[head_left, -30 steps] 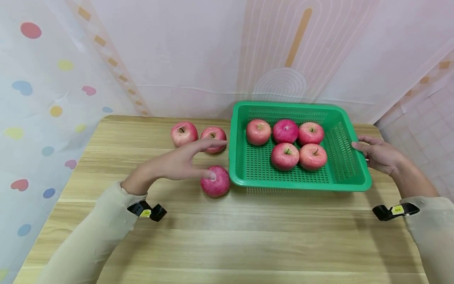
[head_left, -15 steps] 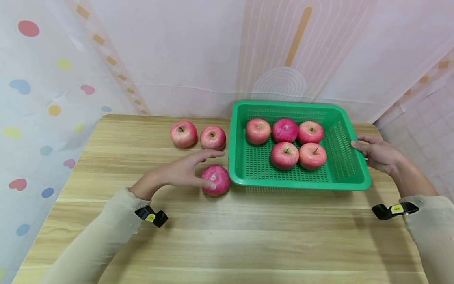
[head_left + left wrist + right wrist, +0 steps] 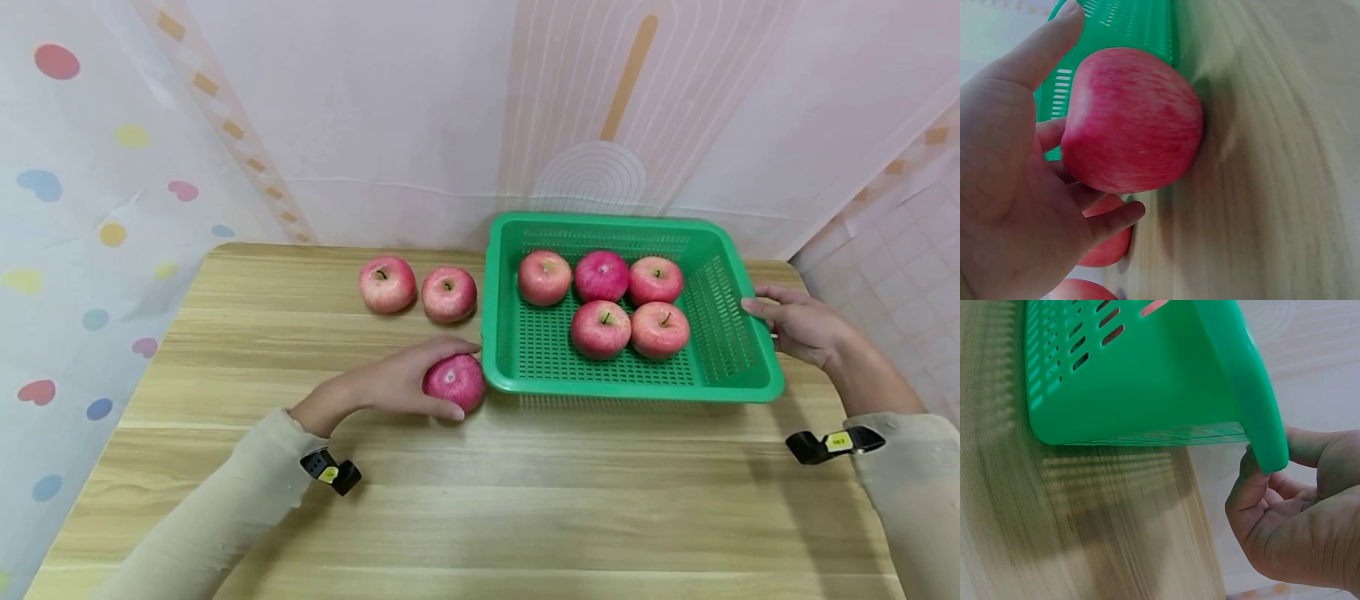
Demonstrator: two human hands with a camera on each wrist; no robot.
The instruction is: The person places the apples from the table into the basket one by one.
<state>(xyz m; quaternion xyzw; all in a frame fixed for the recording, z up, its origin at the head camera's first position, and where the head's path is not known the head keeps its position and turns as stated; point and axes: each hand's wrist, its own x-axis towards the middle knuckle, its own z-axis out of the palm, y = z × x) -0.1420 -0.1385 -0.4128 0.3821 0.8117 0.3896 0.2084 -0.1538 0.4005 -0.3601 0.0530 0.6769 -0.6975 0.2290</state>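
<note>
The left hand point(image 3: 390, 385) lies on the wooden table point(image 3: 480, 500) with its fingers curled around a red apple point(image 3: 453, 382). The thumb is on the near side of the apple and the other fingers point(image 3: 1044, 44) reach over its far side, so the hand holds it. The apple rests on the table and sits just beside the near left corner of the green basket point(image 3: 637, 392), close beyond the fingertips. In the left wrist view the palm point(image 3: 1004, 206) is against the apple point(image 3: 1132, 122), and the green basket wall point(image 3: 1129, 25) is directly behind the fruit.

The right hand point(image 3: 798, 323) is at the right rim of the basket. Its thumb point(image 3: 1310, 445) lies on top of the rim and the other fingers point(image 3: 1246, 487) are bent under the edge, so the hand grips the rim point(image 3: 1254, 400).

Five apples point(image 3: 602, 328) lie inside the basket, between the two hands. Two more apples point(image 3: 387, 283) stand on the table beyond the left fingers, near the basket's left wall, apart from the hand.
</note>
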